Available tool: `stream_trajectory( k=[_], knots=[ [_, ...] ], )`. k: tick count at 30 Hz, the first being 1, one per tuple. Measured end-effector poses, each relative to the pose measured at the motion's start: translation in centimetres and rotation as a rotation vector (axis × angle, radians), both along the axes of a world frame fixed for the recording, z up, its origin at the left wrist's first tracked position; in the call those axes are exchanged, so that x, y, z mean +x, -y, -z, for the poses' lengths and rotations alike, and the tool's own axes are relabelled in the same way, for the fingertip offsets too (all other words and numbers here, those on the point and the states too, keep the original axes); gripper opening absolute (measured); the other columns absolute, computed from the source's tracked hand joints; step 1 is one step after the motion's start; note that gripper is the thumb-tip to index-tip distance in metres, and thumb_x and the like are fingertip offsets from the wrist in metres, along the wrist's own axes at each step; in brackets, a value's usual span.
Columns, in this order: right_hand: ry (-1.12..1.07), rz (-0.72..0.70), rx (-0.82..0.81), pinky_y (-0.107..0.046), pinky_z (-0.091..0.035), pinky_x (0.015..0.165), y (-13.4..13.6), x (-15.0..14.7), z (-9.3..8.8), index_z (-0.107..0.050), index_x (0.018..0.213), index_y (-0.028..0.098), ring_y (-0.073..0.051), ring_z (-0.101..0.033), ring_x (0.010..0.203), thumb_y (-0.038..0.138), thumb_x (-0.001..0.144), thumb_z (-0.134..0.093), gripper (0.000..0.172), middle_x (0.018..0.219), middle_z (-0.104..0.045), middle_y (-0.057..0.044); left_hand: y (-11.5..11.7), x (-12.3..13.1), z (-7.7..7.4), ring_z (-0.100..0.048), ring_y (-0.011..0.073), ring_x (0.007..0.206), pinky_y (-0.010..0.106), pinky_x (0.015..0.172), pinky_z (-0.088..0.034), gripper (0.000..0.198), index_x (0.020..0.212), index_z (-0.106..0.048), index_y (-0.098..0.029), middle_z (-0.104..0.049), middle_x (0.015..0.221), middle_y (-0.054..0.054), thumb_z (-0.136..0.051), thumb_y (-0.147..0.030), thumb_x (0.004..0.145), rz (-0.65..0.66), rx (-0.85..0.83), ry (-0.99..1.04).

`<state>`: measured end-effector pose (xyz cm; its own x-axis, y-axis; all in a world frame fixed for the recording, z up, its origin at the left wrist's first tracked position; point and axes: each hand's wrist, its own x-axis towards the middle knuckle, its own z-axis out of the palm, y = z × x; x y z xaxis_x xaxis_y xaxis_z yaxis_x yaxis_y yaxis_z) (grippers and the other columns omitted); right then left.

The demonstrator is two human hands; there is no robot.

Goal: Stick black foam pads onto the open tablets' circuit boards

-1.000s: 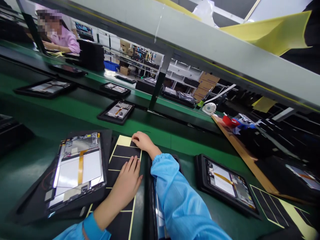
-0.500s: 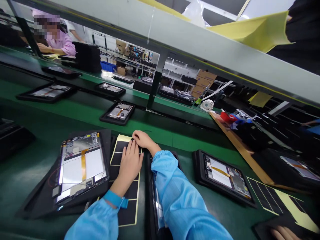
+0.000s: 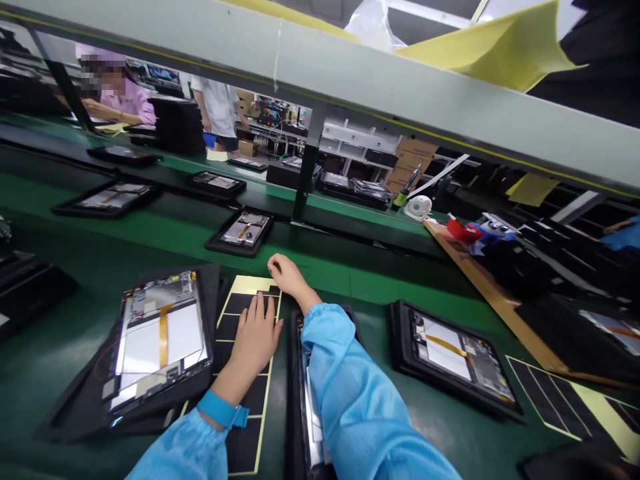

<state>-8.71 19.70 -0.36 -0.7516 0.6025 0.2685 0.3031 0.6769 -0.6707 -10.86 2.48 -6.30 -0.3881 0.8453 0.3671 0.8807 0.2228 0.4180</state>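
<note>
Two bare hands on one sheet of black foam pads point(image 3: 253, 400): left hand point(image 3: 255, 340) flat, fingers spread, holding nothing; right hand point(image 3: 289, 275) curled at the top edge, grip unclear. Opened tablet point(image 3: 183, 343) just left of sheet; a dropped pad could stick to its orange ribbon cable point(image 3: 163, 340).

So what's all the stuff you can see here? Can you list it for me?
tablets: many, black frames, open, on the belt
belt: one, green, under the tablets
black pad sheet: one, yellow and black, in front of you
second sheet: one, yellow and black, at right
yellow film: one, hanging at top right
fan: one, white, far end of the belt
boxes: several, brown, in the back
co-worker: one, pink top, far left
left hand: one, flat on the black pad sheet, blue sleeve
right hand: one, at the sheet's far end, blue sleeve
</note>
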Motion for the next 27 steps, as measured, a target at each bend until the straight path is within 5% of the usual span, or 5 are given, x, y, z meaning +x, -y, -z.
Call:
stream_trajectory(
  k=[3,7,14,17,27],
  knots=[
    [-0.082,0.025,-0.005,-0.038,-0.056,0.091,0.4,0.4,-2.1,-0.066,0.092,0.016,-0.020,-0.066,0.102,0.013,0.097,-0.061,0.008,0.104,-0.068,-0.005,0.2,-0.6,-1.3,-0.053,0.0461,0.137,0.064,0.108,-0.048,0.046,0.124,-0.067,-0.002,-0.057,0.144,0.033,-0.049,-0.031,0.094,0.021,0.064,0.065],
    [-0.149,-0.021,0.014,-0.038,-0.052,0.097,2.5,3.5,-6.7,-0.062,0.081,0.020,-0.021,-0.064,0.109,0.005,0.088,-0.060,0.017,0.107,-0.067,-0.006,0.9,-1.0,-5.7,-0.060,0.0339,0.129,0.053,0.111,-0.050,0.043,0.121,-0.063,-0.010,-0.066,0.131,0.023,-0.039,-0.040,0.102,0.057,0.230,0.171],
    [-0.240,-0.037,0.235,-0.044,-0.046,0.108,11.7,12.9,-13.3,-0.061,0.091,0.022,-0.025,-0.058,0.125,0.015,0.096,-0.055,0.010,0.119,-0.066,-0.011,4.8,2.9,-13.2,-0.066,0.0259,0.119,0.042,0.104,-0.054,0.037,0.126,-0.062,-0.021,-0.069,0.128,0.009,-0.055,-0.040,0.095,0.271,0.330,0.458],
    [-0.280,0.045,0.274,-0.045,-0.045,0.109,15.0,15.4,-14.2,-0.060,0.091,0.023,-0.025,-0.057,0.127,0.015,0.096,-0.055,0.011,0.119,-0.066,-0.012,6.9,4.7,-14.4,-0.068,0.0255,0.114,0.039,0.098,-0.054,0.032,0.121,-0.065,-0.023,-0.071,0.121,0.007,-0.059,-0.040,0.094,0.325,0.301,0.648],
    [-0.301,0.017,-0.215,-0.037,-0.045,0.106,19.2,18.7,-15.0,-0.068,0.086,0.022,-0.021,-0.065,0.117,0.019,0.094,-0.066,0.009,0.119,-0.070,-0.006,10.2,5.5,-14.8,-0.068,0.0165,0.090,0.021,0.079,-0.055,0.018,0.080,-0.066,-0.021,-0.071,0.094,0.002,-0.073,-0.035,0.089,0.434,0.394,0.935]
  ],
)
